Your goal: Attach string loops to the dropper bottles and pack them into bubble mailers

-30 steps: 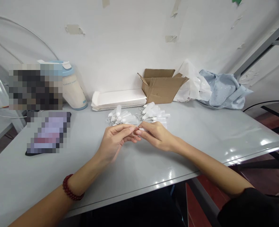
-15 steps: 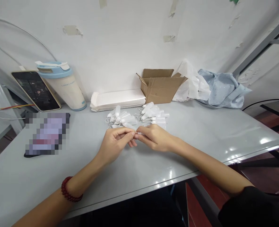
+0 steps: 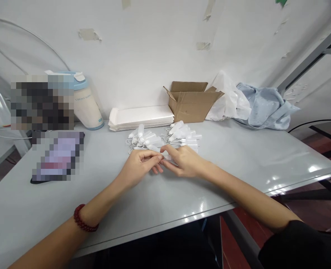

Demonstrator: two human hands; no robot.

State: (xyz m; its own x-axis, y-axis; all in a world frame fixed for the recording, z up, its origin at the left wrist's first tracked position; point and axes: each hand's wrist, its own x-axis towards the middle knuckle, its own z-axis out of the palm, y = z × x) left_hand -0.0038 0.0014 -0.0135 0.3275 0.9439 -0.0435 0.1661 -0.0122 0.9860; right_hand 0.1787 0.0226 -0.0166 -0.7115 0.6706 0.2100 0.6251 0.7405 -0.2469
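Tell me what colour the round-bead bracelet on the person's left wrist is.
Dark red. The round-bead bracelet shows best in the head view, the only one here.

I see a pale grey desk (image 3: pixel 252 160) pushed against a white wall (image 3: pixel 154 48) that carries scraps of old tape (image 3: pixel 89 34) and peeled patches. Overhead light glares off the desk's right end. A grey metal frame (image 3: pixel 308 59) slants up at right. The floor (image 3: pixel 235 243) is reddish-brown.
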